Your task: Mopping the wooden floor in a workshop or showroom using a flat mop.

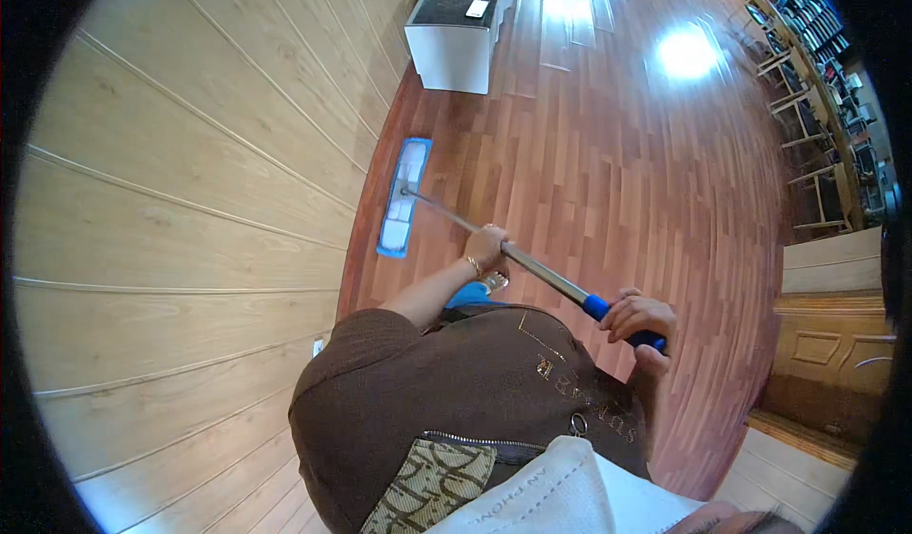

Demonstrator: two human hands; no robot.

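Head view: flat mop, blue-edged pad with a white centre, lies flat on the wooden floor, long side running parallel to the panelled wall and just beside its base. Metal pole slopes from the pad back toward the person. Left hand grip is clenched around the bare pole mid-length; right hand grip is clenched on the blue handle sleeve at the upper end. White box-shaped unit with a dark top stands on the floor against the same wall, beyond the pad's far end, well apart from it. Floor to the right of the pad is open (glare patch on the boards further out). Row of chairs lines the far right edge. Wooden door and step sit right of the right hand, near it.
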